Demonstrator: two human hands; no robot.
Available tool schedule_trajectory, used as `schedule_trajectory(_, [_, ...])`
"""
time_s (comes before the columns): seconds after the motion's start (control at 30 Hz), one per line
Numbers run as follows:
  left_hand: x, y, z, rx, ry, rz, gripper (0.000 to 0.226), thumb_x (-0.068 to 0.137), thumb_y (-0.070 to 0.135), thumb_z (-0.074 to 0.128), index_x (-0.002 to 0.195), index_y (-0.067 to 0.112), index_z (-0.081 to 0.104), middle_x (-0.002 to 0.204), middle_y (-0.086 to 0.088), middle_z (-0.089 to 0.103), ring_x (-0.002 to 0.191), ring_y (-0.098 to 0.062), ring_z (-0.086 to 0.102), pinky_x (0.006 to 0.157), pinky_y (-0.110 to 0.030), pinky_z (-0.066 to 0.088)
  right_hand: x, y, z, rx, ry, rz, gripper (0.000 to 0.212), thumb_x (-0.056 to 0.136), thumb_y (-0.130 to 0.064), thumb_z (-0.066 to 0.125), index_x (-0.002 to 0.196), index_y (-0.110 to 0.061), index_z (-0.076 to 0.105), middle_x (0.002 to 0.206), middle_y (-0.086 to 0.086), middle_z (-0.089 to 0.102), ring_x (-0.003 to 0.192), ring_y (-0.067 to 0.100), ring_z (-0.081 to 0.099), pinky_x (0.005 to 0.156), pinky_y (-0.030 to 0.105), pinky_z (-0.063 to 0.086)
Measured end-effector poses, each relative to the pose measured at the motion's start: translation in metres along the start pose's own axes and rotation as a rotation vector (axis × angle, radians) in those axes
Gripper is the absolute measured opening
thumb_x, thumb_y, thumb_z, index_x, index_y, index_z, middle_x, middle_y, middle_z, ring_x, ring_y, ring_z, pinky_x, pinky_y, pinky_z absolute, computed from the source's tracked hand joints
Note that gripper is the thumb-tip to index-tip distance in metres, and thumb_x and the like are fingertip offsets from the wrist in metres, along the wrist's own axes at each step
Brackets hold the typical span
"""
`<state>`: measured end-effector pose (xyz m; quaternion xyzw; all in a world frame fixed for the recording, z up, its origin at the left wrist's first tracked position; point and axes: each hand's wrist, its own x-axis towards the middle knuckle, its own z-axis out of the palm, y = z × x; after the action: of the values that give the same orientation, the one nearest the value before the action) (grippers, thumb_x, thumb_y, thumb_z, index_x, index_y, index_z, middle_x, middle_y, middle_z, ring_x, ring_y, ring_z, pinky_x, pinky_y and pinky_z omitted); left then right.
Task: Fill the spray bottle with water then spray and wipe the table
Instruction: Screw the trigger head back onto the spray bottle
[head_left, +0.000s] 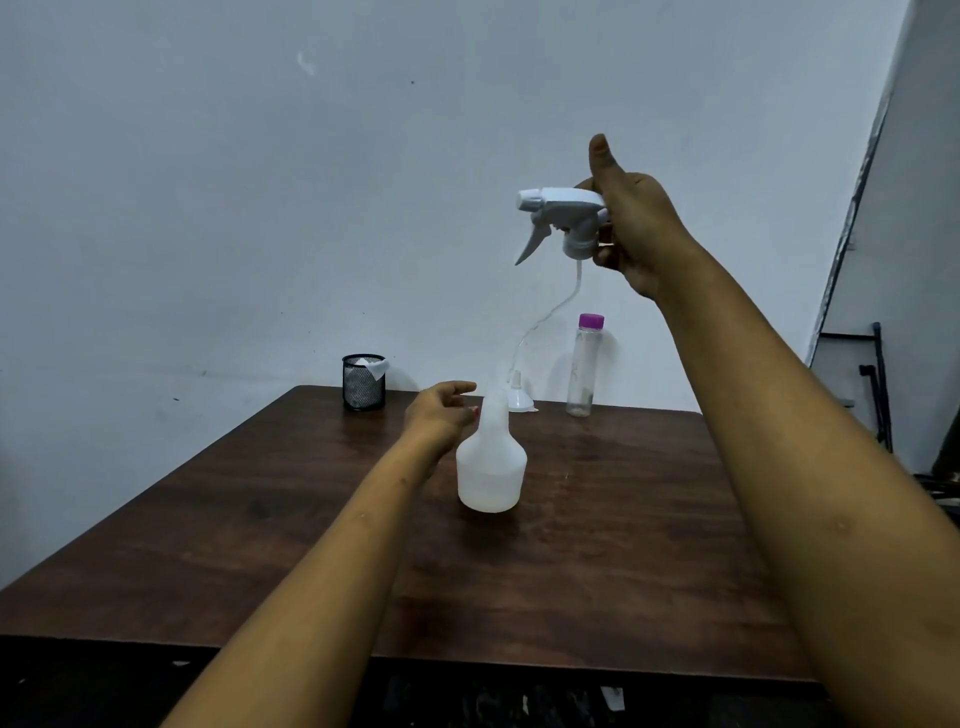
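Table (260, 519): dark wood, the surface I am to wipe.
Spray bottle (491, 467): mid-table, uncapped for filling.
Right hand (634, 228): raised on the right, fingers curled round the trigger head (566, 218), keeping its tube clear of the neck.
Left hand (441, 410): fingers loosely curved beside the bottle neck, gripping nothing; steadying it, I judge.

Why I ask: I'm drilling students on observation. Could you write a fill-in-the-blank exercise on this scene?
1. The spray head is held in the air by the ____.
2. The water bottle has a ____ cap.
3. The mesh cup stands to the ____ of the spray bottle.
Missing words: right hand; purple; left.
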<state>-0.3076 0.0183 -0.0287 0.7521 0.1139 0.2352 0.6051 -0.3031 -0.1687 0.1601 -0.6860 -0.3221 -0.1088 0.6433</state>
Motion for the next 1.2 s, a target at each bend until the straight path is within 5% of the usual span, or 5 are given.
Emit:
schedule_trajectory(0.2, [0.008, 0.007, 0.010, 0.068, -0.004, 0.028, 0.038, 0.088, 0.000, 0.059, 0.121, 0.020, 0.064, 0.123, -0.006, 0.061, 0.112, -0.016, 0.058, 0.099, -0.028, 0.046, -0.005, 0.009, 0.007, -0.023, -0.004, 0.008, 0.051, 0.094, -0.058, 0.040, 0.075, -0.017, 0.062, 0.072, 0.007, 0.060, 0.054, 0.014, 0.052, 0.046, 0.019, 0.033])
schedule_trajectory(0.57, [0.015, 0.007, 0.012, 0.131, 0.053, 0.039, 0.037, 0.087, 0.001, 0.059, 0.121, 0.015, 0.064, 0.130, -0.006, 0.058, 0.117, -0.017, 0.055, 0.102, -0.027, 0.043, -0.004, 0.017, 0.016, -0.036, -0.058, 0.076, 0.052, 0.092, -0.062, 0.040, 0.085, -0.015, 0.061, 0.081, 0.008, 0.058, 0.059, 0.014, 0.048, 0.045, 0.017, 0.034])
schedule_trajectory(0.93, [0.022, 0.004, 0.015, 0.093, -0.038, 0.025, 0.042, 0.091, 0.014, 0.061, 0.132, 0.022, 0.055, 0.138, -0.006, 0.052, 0.125, -0.018, 0.049, 0.104, -0.030, 0.039, 0.005, 0.018, 0.016, 0.134, -0.115, 0.269, 0.052, 0.090, -0.065, 0.043, 0.083, -0.016, 0.059, 0.064, -0.001, 0.068, 0.042, 0.004, 0.047, 0.048, 0.016, 0.030])
schedule_trajectory(1.2, [0.036, 0.009, 0.023, 0.087, -0.062, 0.062, 0.039, 0.094, 0.020, 0.057, 0.132, 0.019, 0.054, 0.118, -0.005, 0.060, 0.108, -0.018, 0.054, 0.084, -0.026, 0.043, 0.017, 0.003, 0.010, 0.157, -0.167, 0.283, 0.054, 0.089, -0.066, 0.043, 0.079, -0.015, 0.057, 0.061, -0.002, 0.064, 0.039, 0.002, 0.043, 0.045, 0.016, 0.026])
